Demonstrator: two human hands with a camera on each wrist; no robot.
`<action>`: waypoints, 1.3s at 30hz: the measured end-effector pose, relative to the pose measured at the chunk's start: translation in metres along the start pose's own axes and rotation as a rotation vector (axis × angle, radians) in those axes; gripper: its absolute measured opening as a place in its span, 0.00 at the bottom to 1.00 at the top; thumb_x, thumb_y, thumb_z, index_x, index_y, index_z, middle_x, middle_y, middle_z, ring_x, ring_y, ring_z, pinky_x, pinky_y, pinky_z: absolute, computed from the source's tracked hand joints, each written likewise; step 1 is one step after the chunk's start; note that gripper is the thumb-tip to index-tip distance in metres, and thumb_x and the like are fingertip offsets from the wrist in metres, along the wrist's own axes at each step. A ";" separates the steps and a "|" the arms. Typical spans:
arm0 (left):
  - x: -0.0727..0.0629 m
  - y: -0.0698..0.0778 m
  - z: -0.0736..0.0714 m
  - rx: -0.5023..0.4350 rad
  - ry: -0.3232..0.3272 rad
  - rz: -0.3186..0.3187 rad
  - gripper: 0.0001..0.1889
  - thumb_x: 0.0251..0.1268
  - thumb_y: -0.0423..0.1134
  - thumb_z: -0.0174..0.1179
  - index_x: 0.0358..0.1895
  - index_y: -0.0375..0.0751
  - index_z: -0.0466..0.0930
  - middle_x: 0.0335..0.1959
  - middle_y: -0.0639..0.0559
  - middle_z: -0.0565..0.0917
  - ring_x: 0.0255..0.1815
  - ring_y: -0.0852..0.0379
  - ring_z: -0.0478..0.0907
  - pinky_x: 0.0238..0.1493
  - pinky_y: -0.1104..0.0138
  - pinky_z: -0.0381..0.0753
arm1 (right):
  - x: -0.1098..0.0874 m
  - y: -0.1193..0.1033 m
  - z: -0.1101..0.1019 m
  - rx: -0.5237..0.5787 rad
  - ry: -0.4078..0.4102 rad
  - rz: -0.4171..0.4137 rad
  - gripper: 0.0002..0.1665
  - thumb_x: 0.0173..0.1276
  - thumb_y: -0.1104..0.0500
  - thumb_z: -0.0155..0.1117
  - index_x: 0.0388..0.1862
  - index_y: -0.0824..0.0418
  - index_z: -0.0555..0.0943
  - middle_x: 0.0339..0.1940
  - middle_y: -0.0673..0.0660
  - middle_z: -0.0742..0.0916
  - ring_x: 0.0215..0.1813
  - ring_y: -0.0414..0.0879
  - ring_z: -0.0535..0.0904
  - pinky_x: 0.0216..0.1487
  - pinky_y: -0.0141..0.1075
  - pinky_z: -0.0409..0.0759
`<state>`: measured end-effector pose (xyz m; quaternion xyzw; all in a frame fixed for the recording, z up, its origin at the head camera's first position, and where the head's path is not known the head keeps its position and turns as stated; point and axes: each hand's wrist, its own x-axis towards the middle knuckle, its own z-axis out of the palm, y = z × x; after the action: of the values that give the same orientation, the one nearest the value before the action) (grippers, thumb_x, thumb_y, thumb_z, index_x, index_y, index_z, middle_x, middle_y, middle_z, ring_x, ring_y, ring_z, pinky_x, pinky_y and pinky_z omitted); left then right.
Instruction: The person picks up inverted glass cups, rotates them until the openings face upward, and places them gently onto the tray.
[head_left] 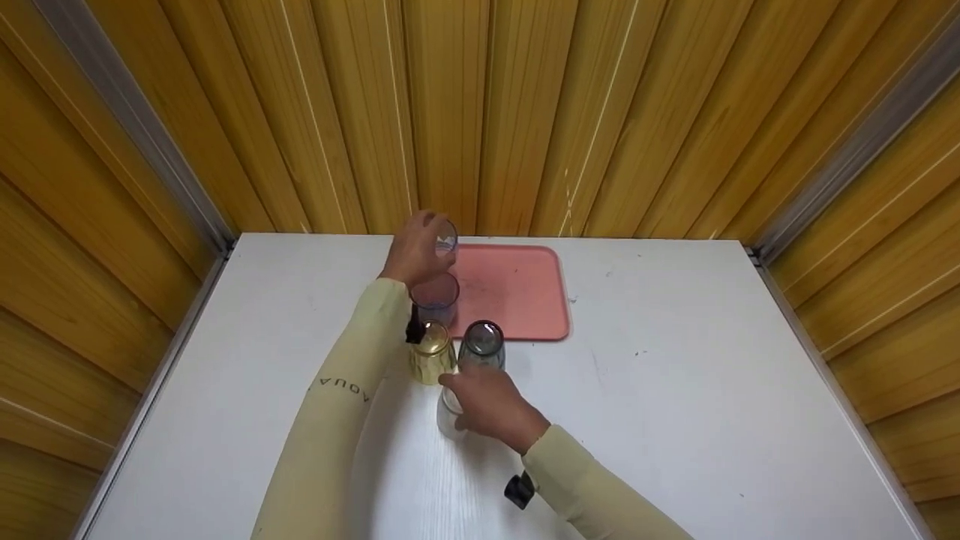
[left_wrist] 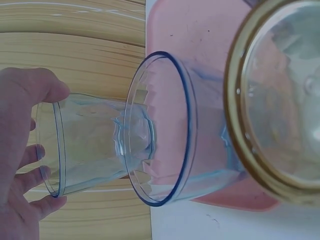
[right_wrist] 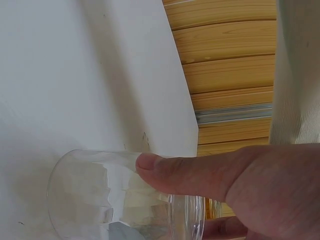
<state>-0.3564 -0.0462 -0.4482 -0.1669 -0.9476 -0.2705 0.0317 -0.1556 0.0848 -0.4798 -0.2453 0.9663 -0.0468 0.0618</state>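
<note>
Over the far left corner of a pink rectangular tray (head_left: 517, 292), as the head view is showing me, a left hand (head_left: 414, 251) is gripping a clear blue-rimmed glass tumbler (head_left: 448, 242); whether its base is touching the tray I cannot tell. Just nearer, a second clear blue-tinted tumbler (head_left: 436, 301) is standing mouth up at the tray's left side. On the white table (head_left: 652, 375) in front, an amber faceted glass (head_left: 431, 366) and a smoky grey glass (head_left: 484, 341) are resting mouth down side by side, probably so their wider mouths are steadying them. A right hand (head_left: 491, 405) is holding a colourless faceted glass (head_left: 448, 421), the nearest of all.

Through the left wrist view, the thumb and fingers are pinching opposite sides of the rim, seemingly because gripping high is leaving the base free.

From the right wrist view, the thumb is pressing along the colourless glass near its thick end, fingers partly hidden behind; that curled grip is bracing it from both sides, its thin rim apparently facing the table.
</note>
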 end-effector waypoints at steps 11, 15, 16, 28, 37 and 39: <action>0.005 -0.007 0.007 0.014 -0.006 -0.004 0.36 0.58 0.46 0.66 0.70 0.52 0.63 0.73 0.44 0.62 0.73 0.43 0.61 0.72 0.48 0.64 | 0.000 0.000 -0.001 0.006 -0.010 0.005 0.36 0.43 0.54 0.82 0.55 0.54 0.80 0.53 0.58 0.84 0.51 0.53 0.82 0.47 0.46 0.83; 0.007 -0.009 0.011 0.010 -0.012 -0.017 0.35 0.58 0.47 0.66 0.70 0.53 0.64 0.73 0.45 0.62 0.73 0.43 0.60 0.72 0.48 0.64 | 0.000 0.000 -0.001 0.020 -0.013 0.012 0.37 0.43 0.55 0.82 0.56 0.53 0.80 0.54 0.59 0.84 0.51 0.53 0.82 0.48 0.47 0.83; 0.007 -0.010 0.012 0.009 -0.012 -0.015 0.35 0.58 0.47 0.66 0.69 0.53 0.64 0.73 0.45 0.62 0.73 0.43 0.61 0.72 0.48 0.64 | 0.000 0.000 -0.001 0.021 -0.014 0.014 0.37 0.44 0.55 0.82 0.56 0.53 0.80 0.54 0.59 0.84 0.51 0.53 0.82 0.48 0.47 0.83; 0.013 -0.013 0.019 0.007 -0.053 -0.039 0.34 0.59 0.47 0.66 0.68 0.51 0.65 0.73 0.44 0.62 0.72 0.41 0.62 0.70 0.46 0.66 | -0.001 -0.001 0.000 -0.009 0.002 0.013 0.36 0.42 0.52 0.83 0.55 0.52 0.81 0.52 0.59 0.84 0.46 0.53 0.83 0.42 0.45 0.83; 0.017 -0.013 0.026 0.021 -0.057 -0.014 0.33 0.58 0.46 0.66 0.67 0.48 0.66 0.70 0.42 0.65 0.69 0.41 0.65 0.69 0.47 0.67 | 0.000 -0.001 -0.001 -0.013 -0.019 0.029 0.37 0.43 0.51 0.82 0.55 0.51 0.81 0.51 0.58 0.84 0.44 0.52 0.83 0.40 0.44 0.83; 0.017 -0.013 0.028 0.022 -0.058 -0.014 0.33 0.57 0.46 0.66 0.66 0.47 0.66 0.70 0.42 0.66 0.68 0.40 0.66 0.69 0.47 0.68 | 0.000 -0.001 -0.001 -0.020 -0.021 0.028 0.37 0.43 0.51 0.82 0.55 0.50 0.80 0.51 0.58 0.84 0.44 0.52 0.83 0.40 0.43 0.83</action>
<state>-0.3763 -0.0365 -0.4761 -0.1676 -0.9522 -0.2555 0.0039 -0.1551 0.0838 -0.4784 -0.2327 0.9694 -0.0336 0.0700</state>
